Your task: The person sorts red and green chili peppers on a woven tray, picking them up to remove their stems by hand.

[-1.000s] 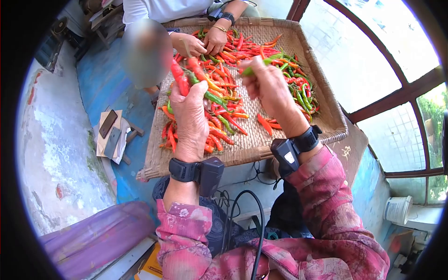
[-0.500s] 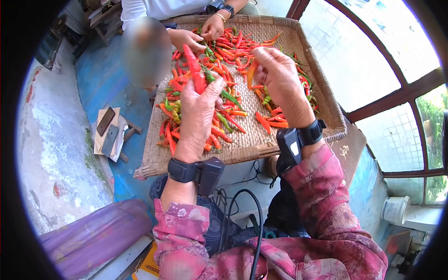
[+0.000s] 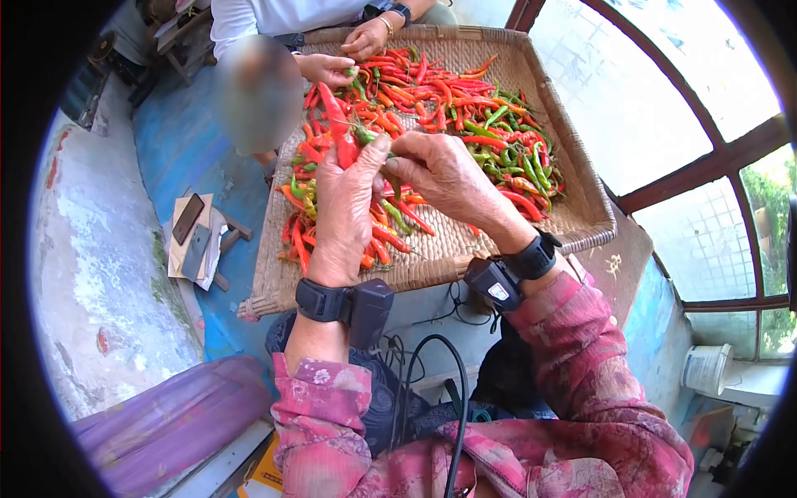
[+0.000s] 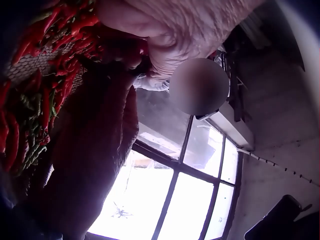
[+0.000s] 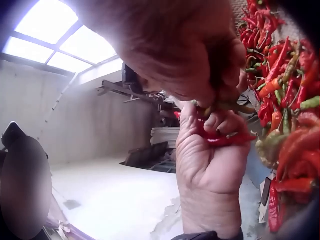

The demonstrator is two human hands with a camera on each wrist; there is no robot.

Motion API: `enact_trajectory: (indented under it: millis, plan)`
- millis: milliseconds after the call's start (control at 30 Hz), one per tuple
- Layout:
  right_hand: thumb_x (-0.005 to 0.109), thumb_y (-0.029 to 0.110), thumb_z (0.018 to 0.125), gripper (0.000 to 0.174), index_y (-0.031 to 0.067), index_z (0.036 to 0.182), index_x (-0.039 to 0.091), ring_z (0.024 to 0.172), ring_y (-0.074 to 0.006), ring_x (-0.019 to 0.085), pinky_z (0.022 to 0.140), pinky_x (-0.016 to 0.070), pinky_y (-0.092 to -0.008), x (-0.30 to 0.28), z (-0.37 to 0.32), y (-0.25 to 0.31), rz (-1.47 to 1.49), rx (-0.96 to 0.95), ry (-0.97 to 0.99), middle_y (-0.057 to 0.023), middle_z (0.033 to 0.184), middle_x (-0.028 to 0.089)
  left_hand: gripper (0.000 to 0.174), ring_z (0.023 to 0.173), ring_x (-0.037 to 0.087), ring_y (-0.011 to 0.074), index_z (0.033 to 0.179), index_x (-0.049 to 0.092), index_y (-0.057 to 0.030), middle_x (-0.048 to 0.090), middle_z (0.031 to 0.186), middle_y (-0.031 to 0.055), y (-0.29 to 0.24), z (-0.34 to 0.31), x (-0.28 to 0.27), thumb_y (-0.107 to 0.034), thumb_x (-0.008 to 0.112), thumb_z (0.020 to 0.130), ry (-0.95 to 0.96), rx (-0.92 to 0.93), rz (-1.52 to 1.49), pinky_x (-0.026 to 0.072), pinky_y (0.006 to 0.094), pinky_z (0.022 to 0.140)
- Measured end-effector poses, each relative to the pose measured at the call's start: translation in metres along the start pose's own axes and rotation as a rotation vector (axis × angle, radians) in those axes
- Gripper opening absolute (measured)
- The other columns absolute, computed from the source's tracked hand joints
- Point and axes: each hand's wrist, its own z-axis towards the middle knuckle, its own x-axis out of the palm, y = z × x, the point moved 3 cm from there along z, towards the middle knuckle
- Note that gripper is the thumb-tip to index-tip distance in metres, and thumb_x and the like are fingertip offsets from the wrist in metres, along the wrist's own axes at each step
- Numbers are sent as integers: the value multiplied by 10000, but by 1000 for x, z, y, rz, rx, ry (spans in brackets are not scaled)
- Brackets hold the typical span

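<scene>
My left hand (image 3: 344,203) grips a few chili peppers. A large red chili pepper (image 3: 334,116) sticks up from it, and a green chili pepper (image 3: 364,134) lies by the thumb. From the right, my right hand (image 3: 444,174) meets the left one and pinches the green pepper with thumb and forefinger. In the right wrist view, a smaller red chili pepper (image 5: 230,139) crosses the left palm, under the curled fingers. Both hands are over a woven tray (image 3: 415,278) spread with red, orange and green chili peppers (image 3: 515,158).
Across the tray another person's hands (image 3: 328,70) work among the peppers. A wooden stool (image 3: 237,236) with two phones stands on the blue floor to the left. Large windows (image 3: 664,108) run along the right, and a black cable (image 3: 448,349) hangs near my lap.
My right hand placed a green, then an orange pepper toward the tray's right side, then came back left to my left hand. The other person's hands have drawn apart.
</scene>
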Motion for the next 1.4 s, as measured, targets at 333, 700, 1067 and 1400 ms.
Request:
enact_trajectory:
  millis: [333, 700, 1067, 1400]
  plan:
    - [558, 249, 849, 270, -14, 849, 617, 604, -152, 590, 577, 477, -315, -67, 8, -45, -531, 202, -315, -89, 655, 614, 171, 586, 527, 87, 972, 568, -17, 582, 788, 33, -15, 6, -15, -141, 585, 856, -196, 39, -307, 447, 212, 525]
    - [546, 344, 892, 405, -49, 828, 619, 602, -122, 561, 566, 448, -301, -15, 2, -3, 119, 254, 161, -93, 633, 595, 106, 615, 522, 41, 963, 574, -71, 632, 851, 32, -10, -1, 4, -138, 562, 881, 33, 39, -73, 446, 190, 546]
    - [556, 213, 858, 246, -12, 789, 628, 579, -147, 571, 556, 461, -316, -51, 4, -39, -105, 261, -131, -83, 626, 593, 275, 582, 520, 59, 1052, 553, -44, 621, 887, 57, -21, 8, -19, -261, 580, 886, -174, 134, -117, 432, 203, 510]
    - [515, 281, 911, 334, -37, 940, 615, 672, -96, 546, 603, 453, -257, -14, 7, -7, 330, 130, -90, 1, 691, 579, 298, 664, 552, 89, 1079, 573, -32, 613, 851, 39, -11, -5, 4, -269, 557, 899, 205, -131, -18, 454, 223, 591]
